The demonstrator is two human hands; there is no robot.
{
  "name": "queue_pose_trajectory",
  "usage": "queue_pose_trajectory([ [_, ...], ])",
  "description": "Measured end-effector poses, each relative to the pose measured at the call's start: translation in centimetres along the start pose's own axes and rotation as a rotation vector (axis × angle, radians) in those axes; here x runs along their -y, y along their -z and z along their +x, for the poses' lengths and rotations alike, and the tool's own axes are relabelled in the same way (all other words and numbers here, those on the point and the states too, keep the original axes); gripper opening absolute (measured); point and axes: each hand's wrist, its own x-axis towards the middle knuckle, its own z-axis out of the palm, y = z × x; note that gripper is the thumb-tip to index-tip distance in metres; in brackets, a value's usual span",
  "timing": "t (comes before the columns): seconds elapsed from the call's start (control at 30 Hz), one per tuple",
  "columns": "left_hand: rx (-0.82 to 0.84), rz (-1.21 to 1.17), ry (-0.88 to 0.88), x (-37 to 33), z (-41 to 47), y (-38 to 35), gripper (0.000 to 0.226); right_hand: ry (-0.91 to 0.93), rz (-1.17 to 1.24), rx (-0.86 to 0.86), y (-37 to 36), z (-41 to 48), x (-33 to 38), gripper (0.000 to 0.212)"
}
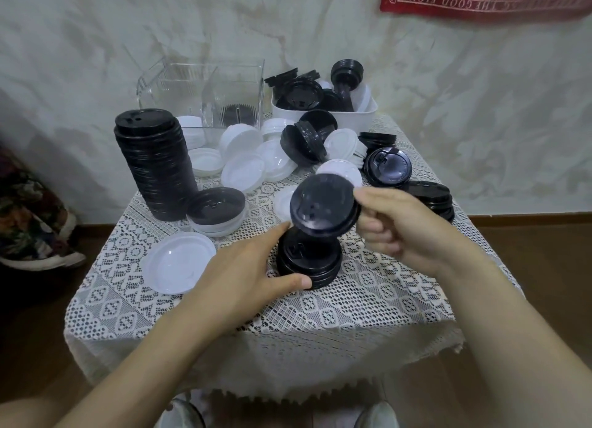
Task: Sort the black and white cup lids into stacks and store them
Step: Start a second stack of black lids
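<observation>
the right hand (397, 226) pinches a tilted black lid (323, 206) by its rim, fingers curled, just above a short black stack (307, 264) on the lace-covered tabletop (368, 299). the left hand (243, 274) grips that stack between thumb and fingers. a tall black stack (153, 162) stands rear left.

The right hand (394, 222) pinches a black lid (323, 206) by its right edge, tilted, just above a short black stack (309, 264) on the lace tablecloth (368, 299). The left hand (243, 267) holds that stack between thumb and fingers. A tall black stack (153, 162) stands at the left. White lids (243, 171) lie scattered farther back, before a clear container (205, 88) and a white bin (323, 114) holding black lids.
</observation>
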Motion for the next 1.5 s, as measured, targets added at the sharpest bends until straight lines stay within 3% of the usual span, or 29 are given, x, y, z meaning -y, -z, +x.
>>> queue_pose_trajectory([
  [0.07,0.002,-0.002,-0.012,0.0,-0.1,0.1,0.089,-0.14,-0.07,0.091,0.0,-0.4,-0.2,0.023],
  [0.13,0.01,-0.008,-0.023,0.1,-0.1,0.1,0.09,-0.228,-0.186,0.082,-0.3,-0.6,-0.5,0.044],
  [0.23,0.028,-0.017,-0.016,0.1,-0.2,0.1,0.094,-0.199,-0.393,-0.006,-0.8,-0.5,-0.8,0.059],
  [0.37,0.031,-0.026,-0.021,0.0,-0.3,0.1,0.094,-0.081,-0.526,-0.131,-1.0,-0.3,-1.2,0.035],
  [0.47,0.026,-0.011,-0.036,0.1,-0.2,0.1,0.092,-0.043,-0.621,-0.145,-1.1,-0.4,-1.6,0.031],
  [0.7,0.056,-0.111,-0.079,-0.2,-0.3,0.5,0.071,-0.005,-0.641,-0.098,-0.9,-0.2,-2.2,0.018],
  [1.13,-0.044,-0.117,-0.097,1.7,0.3,-0.7,0.068,0.045,-0.709,0.107,-0.3,-0.5,-2.5,0.068],
  [1.5,0.011,-0.093,-0.122,1.6,0.7,-0.7,0.062,0.115,-0.758,0.094,-1.2,-1.1,-3.3,0.059],
])
